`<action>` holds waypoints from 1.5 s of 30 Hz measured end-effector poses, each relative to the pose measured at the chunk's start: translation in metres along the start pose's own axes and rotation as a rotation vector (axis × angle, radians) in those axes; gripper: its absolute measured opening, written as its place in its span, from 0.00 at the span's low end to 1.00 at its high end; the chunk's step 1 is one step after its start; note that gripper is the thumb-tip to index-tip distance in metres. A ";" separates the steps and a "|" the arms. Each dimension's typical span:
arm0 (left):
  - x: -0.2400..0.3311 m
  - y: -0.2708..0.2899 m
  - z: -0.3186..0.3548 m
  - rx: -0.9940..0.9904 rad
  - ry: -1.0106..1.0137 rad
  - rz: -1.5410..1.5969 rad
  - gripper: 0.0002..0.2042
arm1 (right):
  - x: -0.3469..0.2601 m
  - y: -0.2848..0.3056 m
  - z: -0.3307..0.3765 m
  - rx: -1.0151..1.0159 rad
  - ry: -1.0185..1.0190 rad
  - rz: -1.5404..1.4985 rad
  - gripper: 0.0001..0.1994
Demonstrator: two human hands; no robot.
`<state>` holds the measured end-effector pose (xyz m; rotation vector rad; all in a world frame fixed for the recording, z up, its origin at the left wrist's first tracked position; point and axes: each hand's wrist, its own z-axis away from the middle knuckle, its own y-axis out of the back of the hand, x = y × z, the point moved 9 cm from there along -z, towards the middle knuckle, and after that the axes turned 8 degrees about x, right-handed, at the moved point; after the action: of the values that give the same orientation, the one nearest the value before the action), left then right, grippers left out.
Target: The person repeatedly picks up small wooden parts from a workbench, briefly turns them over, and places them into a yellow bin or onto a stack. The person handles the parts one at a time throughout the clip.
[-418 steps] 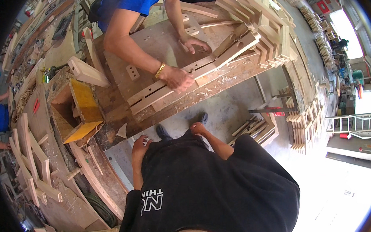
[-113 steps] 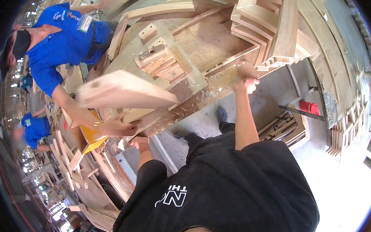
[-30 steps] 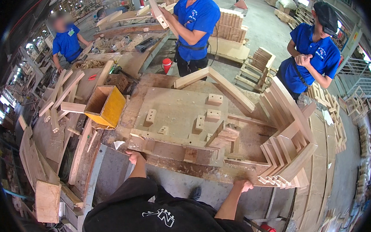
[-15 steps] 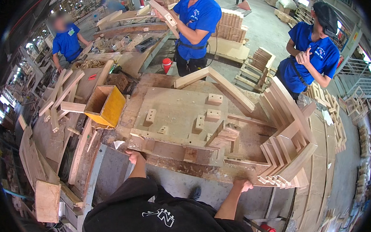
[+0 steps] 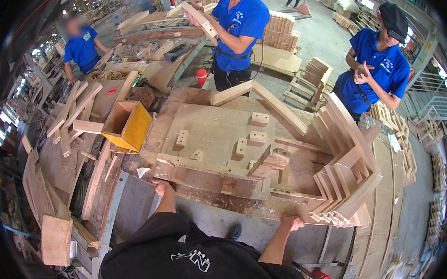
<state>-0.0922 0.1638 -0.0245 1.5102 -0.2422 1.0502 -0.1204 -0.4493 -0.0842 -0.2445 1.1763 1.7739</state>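
Observation:
My left hand [image 5: 163, 187] is closed on the near edge of a worn wooden workbench [image 5: 189, 192], left of its middle. Farther right along that same edge, my right hand [image 5: 293, 223] grips it too, with its fingers partly hidden. On the bench in front of me lies a plywood jig board [image 5: 214, 126] bearing several small drilled wooden blocks [image 5: 259, 119]. A short stack of wooden pieces [image 5: 270, 162] stands at the board's right side. Angled wooden frames [image 5: 353, 147] are nested together at the right end, nearest my right hand. One more angled frame [image 5: 279, 108] rests along the far edge.
A yellow-sided wooden box [image 5: 138, 129] stands on the left, beside loose wooden strips [image 5: 77, 110]. Across the bench, one worker [image 5: 238, 25] holds a drilled wooden piece [image 5: 202, 21]; another [image 5: 379, 67] has both hands together. A third [image 5: 81, 46] is at the far left.
The worker at the right has lowered their hands slightly and brought them together. The wooden piece held by the middle worker has shifted a little. My hands stay on the bench edge.

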 end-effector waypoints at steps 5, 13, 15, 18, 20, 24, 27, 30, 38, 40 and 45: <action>-0.005 -0.004 -0.002 -0.038 0.040 0.009 0.40 | -0.001 0.003 0.006 -0.008 -0.015 -0.022 0.20; 0.000 -0.003 0.002 -0.006 -0.009 0.015 0.39 | 0.004 -0.003 -0.008 -0.023 -0.035 -0.082 0.18; -0.002 -0.006 0.003 -0.032 0.022 -0.007 0.40 | 0.001 -0.002 -0.011 -0.002 -0.001 -0.032 0.18; -0.004 -0.008 0.001 -0.054 0.035 -0.003 0.40 | 0.000 0.001 -0.007 0.008 -0.021 -0.020 0.19; -0.004 -0.009 -0.001 -0.052 0.022 0.005 0.38 | -0.003 0.003 0.001 0.002 -0.014 0.002 0.20; -0.006 -0.004 -0.005 -0.023 0.028 0.011 0.39 | -0.004 0.008 0.019 -0.017 -0.069 -0.066 0.23; -0.005 -0.005 -0.004 -0.024 0.025 -0.013 0.40 | -0.004 0.006 0.011 -0.023 -0.050 -0.049 0.24; -0.002 -0.008 -0.001 -0.042 -0.009 -0.054 0.42 | -0.001 0.002 -0.002 -0.021 -0.037 -0.067 0.22; -0.001 -0.005 -0.004 0.019 -0.018 0.003 0.43 | -0.002 -0.003 -0.004 -0.034 0.028 0.008 0.19; -0.002 -0.001 -0.008 0.028 -0.025 0.000 0.43 | 0.004 -0.005 0.001 -0.048 -0.055 -0.096 0.19; 0.006 -0.001 0.015 0.021 -0.042 0.079 0.42 | 0.004 0.003 -0.019 -0.002 -0.087 -0.085 0.19</action>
<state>-0.0809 0.1533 -0.0191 1.5533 -0.3233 1.0869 -0.1304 -0.4621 -0.0947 -0.2127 1.0870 1.6946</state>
